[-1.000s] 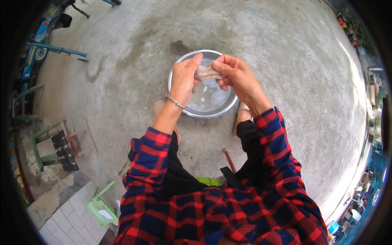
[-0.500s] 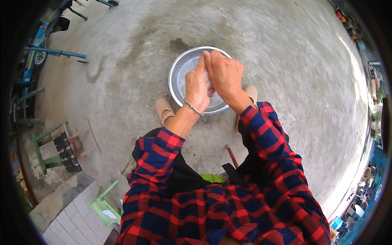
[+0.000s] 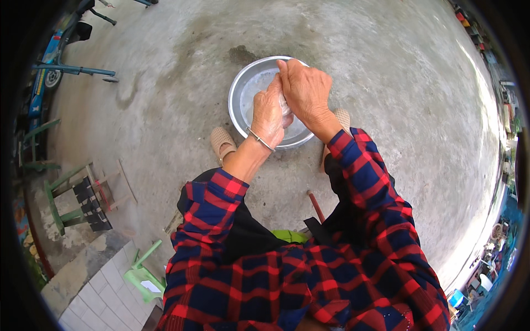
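Above a round metal basin (image 3: 236, 105) on the concrete floor, my two hands are pressed together. My left hand (image 3: 268, 115), with a metal bangle at the wrist, is closed, its thumb pointing up and away; its skin looks wet. Against it, my right hand (image 3: 309, 91) curls into a closed grip, thumb and knuckles on top. Between the palms shows a bit of something whitish and wet-looking (image 3: 284, 103); most of it is hidden, and I cannot tell its kind. The basin is shallow, with a pale, shiny inside.
My sandalled feet flank the basin. A red-brown stick (image 3: 316, 206) lies between my legs. At left are a wooden stool frame (image 3: 61, 215), a light green plastic chair (image 3: 144, 278) and a blue metal leg (image 3: 77, 69). Assorted household things line the right edge.
The right hand has shifted slightly up, away from me, and tilted against the left. More of the whitish stuff shows between the palms. The basin sits a little higher in view.
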A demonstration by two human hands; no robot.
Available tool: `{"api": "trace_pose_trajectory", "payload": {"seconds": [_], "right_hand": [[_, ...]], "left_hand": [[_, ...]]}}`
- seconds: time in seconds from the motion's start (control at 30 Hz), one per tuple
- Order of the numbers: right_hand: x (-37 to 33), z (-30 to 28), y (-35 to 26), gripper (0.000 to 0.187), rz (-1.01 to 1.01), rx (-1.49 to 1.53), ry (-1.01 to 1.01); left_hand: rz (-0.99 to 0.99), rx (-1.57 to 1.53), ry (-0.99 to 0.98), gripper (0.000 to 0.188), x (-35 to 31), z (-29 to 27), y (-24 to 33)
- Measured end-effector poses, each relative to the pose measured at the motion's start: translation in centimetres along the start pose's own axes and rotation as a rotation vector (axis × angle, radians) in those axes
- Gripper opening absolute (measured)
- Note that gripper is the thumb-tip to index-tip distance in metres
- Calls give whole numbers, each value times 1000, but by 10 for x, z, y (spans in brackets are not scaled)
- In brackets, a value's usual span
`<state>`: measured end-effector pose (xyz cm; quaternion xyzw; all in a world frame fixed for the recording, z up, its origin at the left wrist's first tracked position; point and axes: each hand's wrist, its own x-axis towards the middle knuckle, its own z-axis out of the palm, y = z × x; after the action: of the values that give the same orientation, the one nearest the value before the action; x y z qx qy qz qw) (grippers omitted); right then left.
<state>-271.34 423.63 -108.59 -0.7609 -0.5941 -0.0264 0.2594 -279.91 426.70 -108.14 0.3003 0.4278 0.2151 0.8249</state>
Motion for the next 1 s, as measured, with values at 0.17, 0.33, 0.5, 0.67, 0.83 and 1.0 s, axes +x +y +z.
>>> {"api": "trace_pose_trajectory", "payload": {"seconds": [0.17, 0.33, 0.5, 0.67, 0.83, 1.0], "right_hand": [[-18, -4, -27, 32, -116, 98, 52], [-12, -5, -30, 42, -83, -26, 6], [1, 2, -12, 39, 78, -48, 2], [-16, -1, -35, 24, -95, 159, 170], [5, -12, -23, 35, 142, 57, -47], [-4, 1, -15, 35, 33, 124, 69]], "left_hand": [[23, -261, -78, 35, 29, -33, -15], [81, -184, -195, 34, 34, -39, -16], [11, -100, 78, 37, -1, 3, 2], [128, -351, 38, 35, 28, -23, -6], [92, -107, 15, 39, 13, -11, -2], [48, -169, 78, 39, 13, -7, -1]]}}
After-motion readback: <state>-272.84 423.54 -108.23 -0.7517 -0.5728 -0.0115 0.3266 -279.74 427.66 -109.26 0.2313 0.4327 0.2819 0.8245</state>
